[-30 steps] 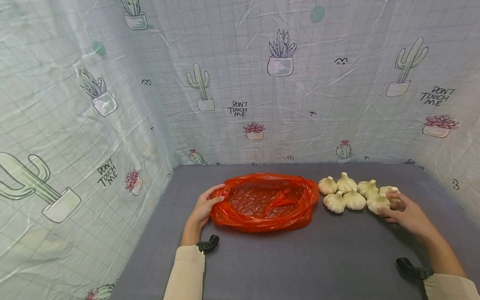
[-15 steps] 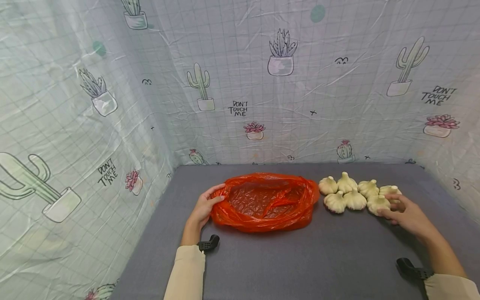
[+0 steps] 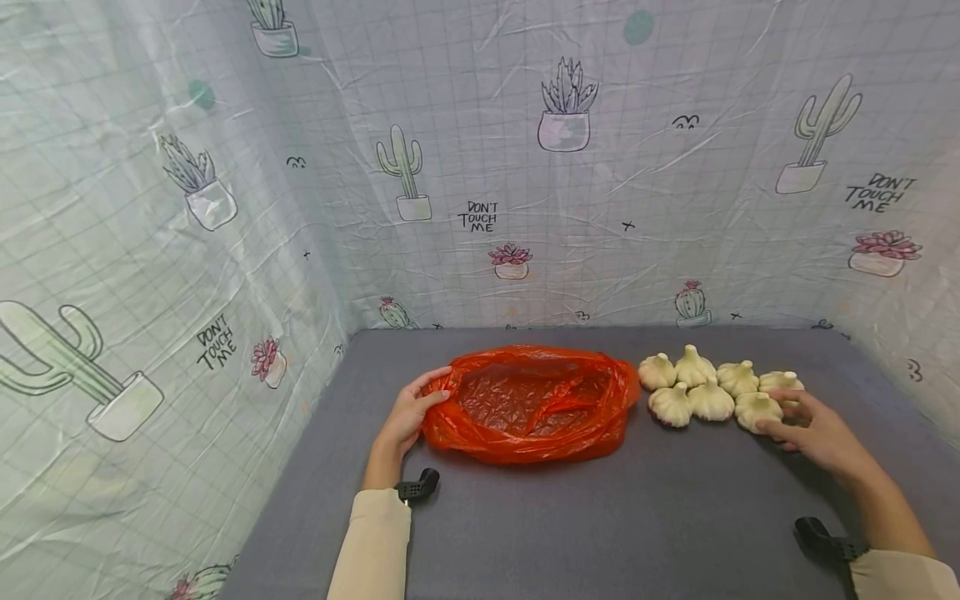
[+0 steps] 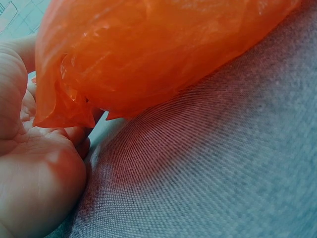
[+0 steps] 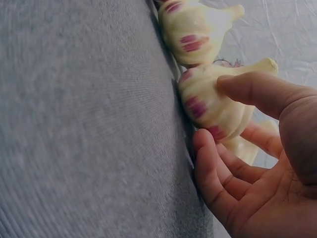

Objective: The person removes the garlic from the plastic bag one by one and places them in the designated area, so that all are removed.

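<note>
A red plastic bag [image 3: 517, 450] lies on the grey table with its wide mouth facing up. My left hand [image 3: 408, 412] holds the bag's left rim, thumb over the edge and fingers behind the film. In the left wrist view the bag film [image 4: 143, 54] hangs in front of that palm, hiding most fingers. At the right, my right hand [image 3: 821, 433] grips the front right garlic bulb [image 3: 752, 410]. The right wrist view has the thumb on the side of this garlic bulb [image 5: 210, 101], with curled fingers low beside it.
Several more garlic bulbs [image 3: 710, 400] sit in two rows between the bag and my right hand. Another garlic bulb [image 3: 780, 381] stands just behind the gripped one. A cactus-print curtain [image 3: 585, 208] rises along the back and sides of the table [image 3: 585, 525].
</note>
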Motion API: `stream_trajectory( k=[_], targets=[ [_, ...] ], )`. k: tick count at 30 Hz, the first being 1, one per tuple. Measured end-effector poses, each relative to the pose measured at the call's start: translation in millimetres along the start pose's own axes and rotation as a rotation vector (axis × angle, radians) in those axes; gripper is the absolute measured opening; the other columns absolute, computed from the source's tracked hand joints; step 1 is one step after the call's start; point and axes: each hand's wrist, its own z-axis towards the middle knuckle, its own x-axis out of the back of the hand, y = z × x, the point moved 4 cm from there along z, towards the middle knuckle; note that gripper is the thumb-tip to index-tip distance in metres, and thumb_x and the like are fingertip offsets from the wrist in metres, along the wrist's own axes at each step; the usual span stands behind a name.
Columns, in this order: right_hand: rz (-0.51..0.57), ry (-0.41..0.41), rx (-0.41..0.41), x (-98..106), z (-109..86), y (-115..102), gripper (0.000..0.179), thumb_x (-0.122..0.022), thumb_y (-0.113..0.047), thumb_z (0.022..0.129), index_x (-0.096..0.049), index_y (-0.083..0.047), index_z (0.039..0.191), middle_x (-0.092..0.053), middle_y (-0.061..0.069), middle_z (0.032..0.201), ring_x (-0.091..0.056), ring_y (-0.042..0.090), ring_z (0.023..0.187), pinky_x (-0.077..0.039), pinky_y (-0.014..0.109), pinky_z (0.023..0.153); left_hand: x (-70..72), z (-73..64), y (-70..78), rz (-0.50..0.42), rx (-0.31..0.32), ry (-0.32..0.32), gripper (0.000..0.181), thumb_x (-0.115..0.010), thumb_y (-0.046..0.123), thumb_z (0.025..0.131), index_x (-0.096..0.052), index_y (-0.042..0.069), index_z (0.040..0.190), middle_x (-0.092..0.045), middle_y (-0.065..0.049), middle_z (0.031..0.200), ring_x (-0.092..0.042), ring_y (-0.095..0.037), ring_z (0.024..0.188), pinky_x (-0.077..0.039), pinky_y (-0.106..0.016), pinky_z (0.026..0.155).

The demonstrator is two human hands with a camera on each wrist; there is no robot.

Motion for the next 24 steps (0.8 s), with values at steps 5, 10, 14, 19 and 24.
stream_trajectory(
  k=[5,10,14,19,24],
  targets=[
    [0.011,-0.001,0.003,1,-0.7,1,0.073,-0.065,-0.030,0.102,-0.029,0.014,0.147,-0.036,0.053,0.140,-0.055,-0.013,0.081,-0.058,0.029,0.066,-0.1,-0.6,0.6,-0.007,0.005,-0.002,0.046,-0.069,0.013,0.098,-0.061,0.019,0.142,-0.054,-0.007,0.150,-0.060,-0.021,0.124,-0.058,-0.028,0.089],
    [0.001,-0.007,0.002,3,-1.2,-1,0.072,-0.064,-0.031,0.102,-0.030,0.013,0.147,-0.038,0.050,0.140,-0.045,-0.021,0.084,-0.058,0.028,0.067,0.5,-1.3,0.7,-0.005,0.011,-0.009,0.045,-0.068,0.014,0.098,-0.061,0.020,0.142,-0.053,-0.006,0.150,-0.060,-0.021,0.124,-0.059,-0.030,0.090],
    [-0.022,-0.016,-0.003,6,-2.8,-4,0.073,-0.064,-0.033,0.102,-0.031,0.012,0.148,-0.041,0.047,0.137,-0.043,-0.022,0.084,-0.058,0.029,0.067,1.8,-1.0,0.5,-0.008,0.014,-0.003,0.045,-0.069,0.014,0.098,-0.061,0.020,0.142,-0.054,-0.007,0.150,-0.061,-0.022,0.123,-0.059,-0.031,0.090],
    [-0.053,-0.003,0.021,11,-5.9,-11,0.069,-0.062,-0.030,0.103,-0.033,0.015,0.146,-0.044,0.049,0.136,-0.043,-0.023,0.083,-0.058,0.031,0.066,1.5,-1.4,0.9,-0.006,0.011,-0.004,0.045,-0.069,0.015,0.098,-0.061,0.019,0.142,-0.054,-0.008,0.150,-0.060,-0.024,0.124,-0.059,-0.031,0.090],
    [-0.096,0.034,0.033,18,-9.1,-19,0.063,-0.061,-0.031,0.104,-0.039,0.015,0.142,-0.050,0.046,0.131,-0.045,-0.020,0.083,-0.058,0.032,0.064,0.4,-0.5,-0.2,-0.013,0.004,0.001,0.045,-0.070,0.015,0.097,-0.062,0.019,0.141,-0.055,-0.007,0.148,-0.060,-0.023,0.124,-0.059,-0.030,0.091]
  ],
)
